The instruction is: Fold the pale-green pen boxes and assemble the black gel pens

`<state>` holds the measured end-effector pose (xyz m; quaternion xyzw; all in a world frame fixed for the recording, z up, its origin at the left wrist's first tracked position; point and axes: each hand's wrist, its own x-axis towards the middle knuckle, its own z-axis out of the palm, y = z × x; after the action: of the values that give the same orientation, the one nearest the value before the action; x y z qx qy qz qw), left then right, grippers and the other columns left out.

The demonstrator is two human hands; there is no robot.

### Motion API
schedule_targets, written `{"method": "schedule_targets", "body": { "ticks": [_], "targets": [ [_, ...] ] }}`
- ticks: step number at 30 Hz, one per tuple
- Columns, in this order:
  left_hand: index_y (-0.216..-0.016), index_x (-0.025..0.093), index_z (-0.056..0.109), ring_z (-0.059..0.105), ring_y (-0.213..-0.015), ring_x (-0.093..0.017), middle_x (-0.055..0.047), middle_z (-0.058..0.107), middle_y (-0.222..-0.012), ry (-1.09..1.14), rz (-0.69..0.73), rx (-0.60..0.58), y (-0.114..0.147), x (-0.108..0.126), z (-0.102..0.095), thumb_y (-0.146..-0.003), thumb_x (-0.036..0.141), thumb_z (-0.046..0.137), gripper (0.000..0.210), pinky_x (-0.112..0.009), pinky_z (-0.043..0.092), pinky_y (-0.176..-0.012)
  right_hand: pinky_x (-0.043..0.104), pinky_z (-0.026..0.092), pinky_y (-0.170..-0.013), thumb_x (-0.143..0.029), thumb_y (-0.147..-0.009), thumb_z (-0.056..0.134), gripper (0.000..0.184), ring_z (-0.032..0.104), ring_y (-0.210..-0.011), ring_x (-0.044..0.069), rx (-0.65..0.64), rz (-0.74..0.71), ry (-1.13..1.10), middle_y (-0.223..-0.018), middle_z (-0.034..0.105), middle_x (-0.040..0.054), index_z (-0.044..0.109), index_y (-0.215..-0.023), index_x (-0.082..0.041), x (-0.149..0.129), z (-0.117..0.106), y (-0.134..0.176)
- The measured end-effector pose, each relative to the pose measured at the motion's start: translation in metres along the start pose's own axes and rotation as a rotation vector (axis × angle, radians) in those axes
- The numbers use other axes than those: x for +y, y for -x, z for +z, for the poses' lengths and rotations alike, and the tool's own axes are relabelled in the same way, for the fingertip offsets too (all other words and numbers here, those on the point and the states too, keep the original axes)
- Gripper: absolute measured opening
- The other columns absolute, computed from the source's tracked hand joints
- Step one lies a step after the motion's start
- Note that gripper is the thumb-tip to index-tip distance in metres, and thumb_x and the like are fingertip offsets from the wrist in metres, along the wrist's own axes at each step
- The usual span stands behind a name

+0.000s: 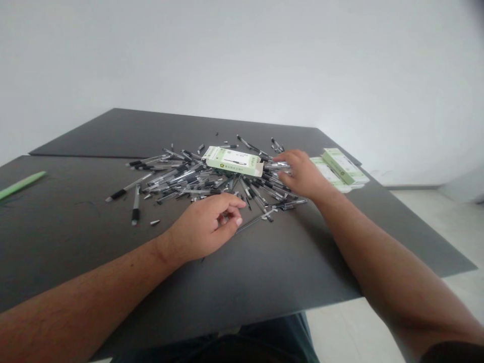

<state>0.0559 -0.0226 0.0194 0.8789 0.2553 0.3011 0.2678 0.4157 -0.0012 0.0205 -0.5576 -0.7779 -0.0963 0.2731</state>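
A white and green pen box (233,162) lies on top of a loose heap of clear and black pens (177,176). Its right end is open. Several pens (278,165) stick out at that end, and my right hand (302,174) has its fingers and thumb around their outer ends. In front of the heap, my left hand (212,222) hovers low over the table with index finger and thumb apart and the other fingers curled. Nothing shows between them. A thin clear tube (257,220) lies just beyond its thumb.
More white and green boxes (340,169) lie stacked at the right. A light green stick-like thing (22,184) is at the far left of the dark table (264,272). Small pen parts (155,222) lie scattered around the heap. A white wall (227,60) stands behind.
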Motion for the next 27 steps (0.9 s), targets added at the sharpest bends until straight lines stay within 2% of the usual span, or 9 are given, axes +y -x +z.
{"method": "schedule_targets", "body": {
  "ticks": [2, 5, 13, 17, 23, 27],
  "targets": [
    [-0.123, 0.02, 0.076, 0.083, -0.087, -0.019, -0.005, 0.087, -0.102, 0.007, -0.002, 0.0, 0.0, 0.0, 0.0, -0.102, 0.032, 0.064, 0.027, -0.031, 0.066, -0.08, 0.067, 0.052, -0.123, -0.024, -0.096, 0.07, 0.042, 0.068, -0.142, 0.042, -0.042, -0.108, -0.048, -0.145, 0.079, 0.0166, 0.076, -0.137, -0.025, -0.012, 0.01, -0.001],
    [-0.124, 0.021, 0.075, 0.082, -0.086, -0.019, -0.004, 0.086, -0.101, 0.02, -0.009, -0.02, 0.001, 0.0, 0.0, -0.102, 0.032, 0.063, 0.027, -0.03, 0.065, -0.08, 0.067, 0.051, -0.124, -0.021, -0.094, 0.071, 0.046, 0.067, -0.144, 0.041, -0.11, -0.182, -0.082, -0.148, 0.077, 0.0164, 0.075, -0.14, -0.026, -0.02, 0.021, -0.003],
    [-0.125, 0.021, 0.073, 0.081, -0.085, -0.018, -0.002, 0.085, -0.1, 0.06, 0.01, -0.028, 0.001, -0.002, 0.003, -0.102, 0.027, 0.064, 0.026, -0.029, 0.064, -0.08, 0.067, 0.048, -0.13, -0.019, -0.098, 0.068, 0.047, 0.066, -0.147, 0.039, -0.175, -0.202, -0.057, -0.151, 0.077, 0.0172, 0.079, -0.143, -0.025, -0.017, 0.043, -0.002],
    [-0.125, 0.02, 0.073, 0.081, -0.085, -0.017, -0.002, 0.085, -0.1, 0.066, 0.019, -0.024, 0.001, -0.001, 0.003, -0.102, 0.026, 0.064, 0.026, -0.029, 0.063, -0.078, 0.069, 0.046, -0.133, -0.019, -0.101, 0.065, 0.047, 0.066, -0.149, 0.038, -0.178, -0.205, -0.059, -0.152, 0.079, 0.0146, 0.083, -0.143, -0.027, -0.015, 0.05, -0.002],
    [-0.124, 0.021, 0.074, 0.081, -0.085, -0.018, -0.003, 0.086, -0.1, 0.061, 0.004, -0.026, 0.001, -0.001, 0.003, -0.101, 0.026, 0.064, 0.025, -0.03, 0.063, -0.079, 0.068, 0.05, -0.128, -0.018, -0.102, 0.062, 0.049, 0.07, -0.145, 0.037, -0.169, -0.207, -0.112, -0.146, 0.082, 0.0138, 0.082, -0.146, -0.027, -0.017, 0.049, -0.003],
    [-0.124, 0.021, 0.074, 0.081, -0.085, -0.018, -0.002, 0.085, -0.1, 0.067, 0.004, -0.024, 0.001, -0.001, 0.003, -0.102, 0.027, 0.065, 0.025, -0.029, 0.063, -0.079, 0.067, 0.051, -0.127, -0.016, -0.101, 0.06, 0.053, 0.07, -0.145, 0.037, -0.137, -0.211, -0.136, -0.151, 0.08, 0.0155, 0.08, -0.149, -0.025, -0.019, 0.045, -0.002]
  ]
}}
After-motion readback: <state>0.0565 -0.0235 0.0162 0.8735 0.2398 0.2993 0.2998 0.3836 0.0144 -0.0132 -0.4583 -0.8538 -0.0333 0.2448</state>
